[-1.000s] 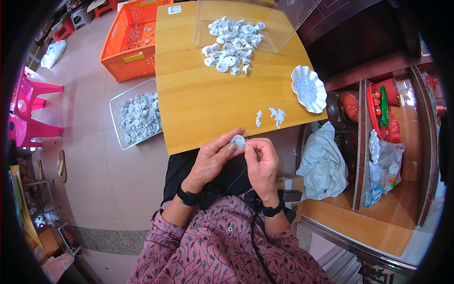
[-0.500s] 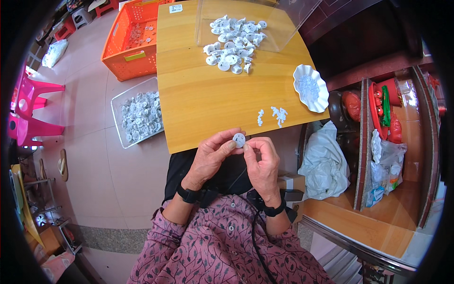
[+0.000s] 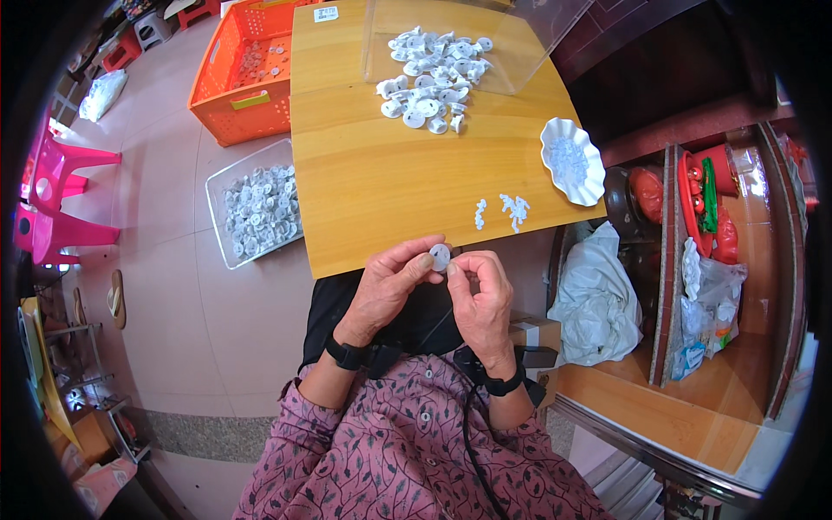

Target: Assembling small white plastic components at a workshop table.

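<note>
A round white plastic piece [image 3: 439, 256] is held up just off the front edge of the wooden table [image 3: 373, 186]. My left hand [image 3: 392, 276] pinches its left side between thumb and fingers. On its lower right rim, the thumb and fingertips of my right hand [image 3: 480, 293] are closed; whether a smaller part sits between them is hidden. Beyond my hands, a small heap of tiny white parts [image 3: 516, 209] and a short cluster of similar parts [image 3: 480, 214] lie near the table's front edge. At the far side is a pile of white disc-shaped pieces with stems [image 3: 433, 78].
A scalloped white dish [image 3: 591, 178] of small clear parts stands on the table's right. A clear lidless box [image 3: 227, 245] of pieces and an orange crate [image 3: 234, 117] sit left of the table. At right, shelves [image 3: 667, 286] hold bags; pink stools [image 3: 74, 212] stand far left.
The view has shifted very slightly. Both hands keep the same grip on the round white piece, which has turned a little.
</note>
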Tool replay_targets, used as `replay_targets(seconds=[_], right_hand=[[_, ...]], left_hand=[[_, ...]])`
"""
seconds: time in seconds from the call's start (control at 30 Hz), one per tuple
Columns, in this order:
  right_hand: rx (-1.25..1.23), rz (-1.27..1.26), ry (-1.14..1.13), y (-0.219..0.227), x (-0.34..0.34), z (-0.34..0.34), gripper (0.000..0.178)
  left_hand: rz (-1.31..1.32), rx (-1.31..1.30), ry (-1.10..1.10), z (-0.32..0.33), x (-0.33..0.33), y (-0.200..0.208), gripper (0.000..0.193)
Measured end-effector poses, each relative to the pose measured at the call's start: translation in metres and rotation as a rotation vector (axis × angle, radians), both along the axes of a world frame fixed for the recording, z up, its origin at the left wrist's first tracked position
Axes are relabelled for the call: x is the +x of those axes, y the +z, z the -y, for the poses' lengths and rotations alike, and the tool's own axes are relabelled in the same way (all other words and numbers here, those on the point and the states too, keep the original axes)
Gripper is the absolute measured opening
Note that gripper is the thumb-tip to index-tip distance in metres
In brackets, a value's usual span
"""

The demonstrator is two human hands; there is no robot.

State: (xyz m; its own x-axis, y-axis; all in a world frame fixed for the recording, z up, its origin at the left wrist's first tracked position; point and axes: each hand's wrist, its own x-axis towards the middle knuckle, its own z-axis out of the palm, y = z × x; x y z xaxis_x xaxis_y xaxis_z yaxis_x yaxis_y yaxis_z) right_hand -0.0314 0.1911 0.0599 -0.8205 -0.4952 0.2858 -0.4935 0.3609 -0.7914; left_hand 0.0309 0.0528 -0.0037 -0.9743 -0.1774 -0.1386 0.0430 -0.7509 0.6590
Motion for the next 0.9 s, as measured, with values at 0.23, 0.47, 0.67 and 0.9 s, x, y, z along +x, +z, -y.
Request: replay_targets(seconds=[0.23,0.47,0.67,0.9], right_hand=[[-0.003,0.02,-0.002,0.0013,0.0004,-0.0001,0.01],[0.037,-0.052,-0.007,0.0021,0.0025,0.0031,0.011],[0.073,-0.11,-0.001,-0.0049,0.0022,0.0051,0.012],[0.07,-0.038,0.045,-0.0014,-0.0019,0.0039,0.013]], left_hand=[[0.005,0.003,-0.01,0.0003,0.0001,0.0027,0.035],[0.002,-0.074,0.007,-0.0008,-0.0003,0.0038,0.033],[-0.022,-0.255,0.051,-0.0019,-0.0015,0.0059,0.031],[0.027,-0.207,0.05,0.0009,-0.0005,0.005,0.031]])
